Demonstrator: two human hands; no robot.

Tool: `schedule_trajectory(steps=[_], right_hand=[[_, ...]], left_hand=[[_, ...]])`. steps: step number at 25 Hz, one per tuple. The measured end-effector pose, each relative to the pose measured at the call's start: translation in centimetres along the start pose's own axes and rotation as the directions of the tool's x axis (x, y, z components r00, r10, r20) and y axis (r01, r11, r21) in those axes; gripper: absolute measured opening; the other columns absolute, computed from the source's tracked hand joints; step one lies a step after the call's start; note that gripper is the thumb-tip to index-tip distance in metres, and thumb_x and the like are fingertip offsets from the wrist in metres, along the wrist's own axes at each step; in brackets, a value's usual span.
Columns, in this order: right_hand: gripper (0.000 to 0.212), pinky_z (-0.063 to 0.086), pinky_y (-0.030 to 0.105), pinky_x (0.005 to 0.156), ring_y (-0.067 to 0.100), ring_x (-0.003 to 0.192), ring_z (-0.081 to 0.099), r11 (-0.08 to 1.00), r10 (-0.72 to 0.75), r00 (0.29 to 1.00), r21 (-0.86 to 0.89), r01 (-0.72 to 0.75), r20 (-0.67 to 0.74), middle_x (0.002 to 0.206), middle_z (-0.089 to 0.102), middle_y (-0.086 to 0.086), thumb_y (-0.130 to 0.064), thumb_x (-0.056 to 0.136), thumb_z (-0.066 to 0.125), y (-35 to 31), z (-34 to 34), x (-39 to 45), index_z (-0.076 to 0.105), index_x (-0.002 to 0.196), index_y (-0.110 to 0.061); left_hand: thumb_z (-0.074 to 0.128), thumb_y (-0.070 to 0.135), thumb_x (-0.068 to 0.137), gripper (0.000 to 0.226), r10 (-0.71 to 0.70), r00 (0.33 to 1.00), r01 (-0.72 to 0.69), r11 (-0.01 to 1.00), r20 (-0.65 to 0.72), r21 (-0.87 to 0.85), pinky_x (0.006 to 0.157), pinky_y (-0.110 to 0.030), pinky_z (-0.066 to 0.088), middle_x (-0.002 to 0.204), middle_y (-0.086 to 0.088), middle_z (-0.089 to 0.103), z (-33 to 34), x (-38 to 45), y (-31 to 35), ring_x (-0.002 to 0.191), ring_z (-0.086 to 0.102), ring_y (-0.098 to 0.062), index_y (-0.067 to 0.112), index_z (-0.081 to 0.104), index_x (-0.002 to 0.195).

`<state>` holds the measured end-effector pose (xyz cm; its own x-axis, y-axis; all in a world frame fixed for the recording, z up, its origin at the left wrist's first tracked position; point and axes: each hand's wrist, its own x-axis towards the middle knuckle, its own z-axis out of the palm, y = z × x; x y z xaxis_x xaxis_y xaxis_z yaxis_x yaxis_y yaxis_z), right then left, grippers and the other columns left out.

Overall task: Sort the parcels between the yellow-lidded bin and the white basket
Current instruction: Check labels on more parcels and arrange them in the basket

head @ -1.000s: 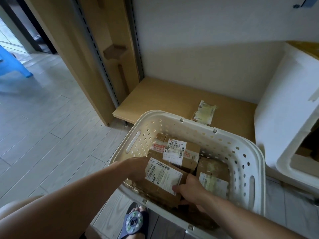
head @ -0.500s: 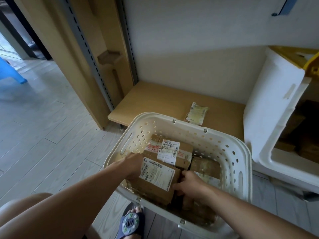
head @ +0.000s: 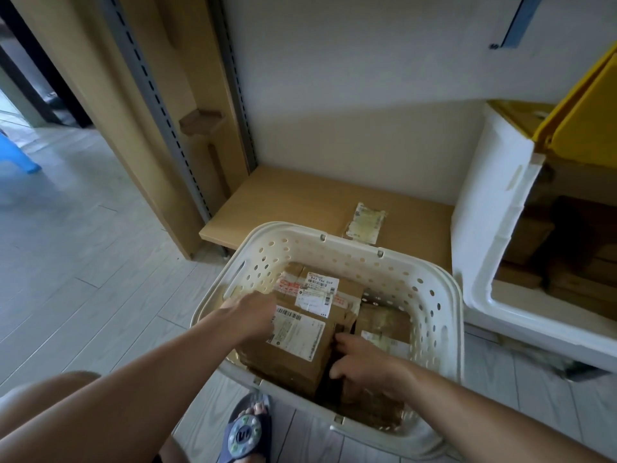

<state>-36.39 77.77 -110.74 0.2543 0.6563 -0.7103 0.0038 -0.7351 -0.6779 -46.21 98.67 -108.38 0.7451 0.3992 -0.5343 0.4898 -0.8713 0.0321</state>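
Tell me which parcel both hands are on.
The front brown box in the white basket, with its white label tilted toward the camera. The left hand and right hand flank it; the other boxes lie untouched behind and right.

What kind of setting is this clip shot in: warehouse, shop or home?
Most likely a home or small storeroom, not a warehouse: pale plank flooring, a low wooden shelf set in a nook by slotted shelving rails, and a household white basket of labelled parcels. The person wears a slipper.
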Motion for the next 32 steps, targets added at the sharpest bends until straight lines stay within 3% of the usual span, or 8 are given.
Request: schedule_trajectory(steps=[2,5,8,11,16,22,26,32], right_hand=[[0.047,0.05,0.012,0.071,0.007,0.104,0.058,0.997,-0.021,1.0,-0.077,0.022,0.008,0.134,0.057,-0.01,0.004,0.093,0.052,-0.8,-0.3,-1.1,0.051,0.13,-0.024],[0.062,0.05,0.027,0.099,0.009,0.117,0.054,0.964,-0.099,0.988,-0.257,0.065,-0.122,0.151,0.049,-0.002,-0.012,0.095,0.057,-2.0,-1.2,-2.7,0.036,0.153,-0.021],[0.072,0.054,0.034,0.096,0.019,0.107,0.067,0.853,-0.226,0.955,-0.512,0.099,-0.193,0.141,0.059,0.01,-0.021,0.097,0.056,-3.2,-3.2,-4.9,0.021,0.16,-0.024],[0.069,0.043,0.032,0.106,0.021,0.132,0.053,0.777,-0.362,0.889,-0.617,0.122,-0.281,0.155,0.047,0.003,-0.024,0.099,0.057,-4.5,-6.3,-8.3,0.026,0.159,-0.029],[0.063,0.048,0.035,0.108,0.009,0.136,0.048,0.78,-0.547,0.735,-0.563,0.275,-0.4,0.149,0.052,-0.011,-0.032,0.095,0.067,-4.6,-8.2,-12.5,0.039,0.152,-0.035],[0.066,0.055,0.025,0.097,-0.007,0.128,0.051,0.781,-0.62,0.576,-0.494,0.383,-0.533,0.144,0.054,-0.02,-0.026,0.094,0.07,-4.5,-9.5,-15.2,0.04,0.152,-0.034],[0.063,0.055,0.015,0.083,-0.011,0.116,0.057,0.786,-0.615,0.513,-0.419,0.454,-0.598,0.132,0.057,-0.032,-0.017,0.093,0.072,-4.5,-10.5,-17.0,0.047,0.148,-0.034],[0.05,0.056,0.021,0.082,-0.003,0.107,0.063,0.806,-0.573,0.468,-0.358,0.472,-0.673,0.122,0.065,-0.022,-0.013,0.093,0.07,-2.3,-12.9,-19.4,0.057,0.138,-0.029]], left_hand=[[0.059,0.027,0.099,0.038,0.105,0.992,-0.105,0.995,-0.072,0.006,0.094,-0.033,0.055,0.127,-0.001,0.065,-1.1,-0.7,1.3,0.111,0.063,-0.016,0.017,0.053,0.135],[0.054,0.034,0.102,0.045,0.256,0.947,-0.269,0.962,-0.193,-0.047,0.109,-0.037,0.044,0.147,0.002,0.055,-3.1,-2.2,3.6,0.133,0.052,-0.017,0.02,0.049,0.144],[0.053,0.038,0.102,0.045,0.304,0.9,-0.345,0.935,-0.312,-0.084,0.11,-0.04,0.045,0.148,0.006,0.055,-5.6,-3.4,4.7,0.133,0.052,-0.012,0.025,0.05,0.145],[0.055,0.037,0.102,0.043,0.346,0.875,-0.396,0.914,-0.337,-0.088,0.108,-0.036,0.045,0.145,0.01,0.056,-7.9,-4.9,4.9,0.128,0.053,-0.009,0.028,0.051,0.144],[0.058,0.042,0.1,0.045,0.403,0.835,-0.457,0.887,-0.374,-0.065,0.105,-0.034,0.05,0.141,0.015,0.059,-10.2,-6.2,5.6,0.123,0.056,-0.003,0.033,0.05,0.143],[0.06,0.038,0.1,0.033,0.422,0.701,-0.569,0.817,-0.575,-0.096,0.08,-0.011,0.046,0.122,0.023,0.063,-13.0,-6.7,9.8,0.102,0.056,0.01,0.033,0.06,0.132],[0.056,0.041,0.1,0.028,0.443,0.631,-0.671,0.723,-0.637,-0.163,0.083,-0.006,0.044,0.117,0.024,0.066,-13.5,-6.2,13.1,0.103,0.058,0.014,0.03,0.065,0.124],[0.054,0.035,0.1,0.022,0.41,0.565,-0.77,0.574,-0.716,-0.279,0.084,-0.01,0.049,0.103,0.027,0.066,-13.9,-5.1,17.9,0.101,0.062,0.008,0.031,0.065,0.119]])
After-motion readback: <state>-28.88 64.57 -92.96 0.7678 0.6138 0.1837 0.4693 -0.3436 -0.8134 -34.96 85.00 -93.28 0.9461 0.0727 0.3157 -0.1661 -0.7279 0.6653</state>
